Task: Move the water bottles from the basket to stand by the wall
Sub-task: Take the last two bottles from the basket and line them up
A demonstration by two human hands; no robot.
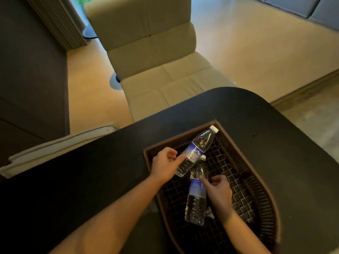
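Observation:
A dark brown woven basket point(264, 197) sits on a black table point(110, 162). Two clear water bottles with blue labels and white caps are in it. My left hand point(164, 165) grips the lower part of the upper bottle point(199, 147), which is tilted with its cap toward the basket's far corner. My right hand point(219, 193) rests against the lower bottle point(196, 197), index finger on its shoulder; this bottle lies lengthwise with its cap hidden behind the first bottle's base.
A beige padded lounge chair point(156, 61) stands beyond the table on a light wooden floor. A dark wall point(31, 79) rises at the left, with a folded beige cushion point(55, 145) at its foot by the table edge.

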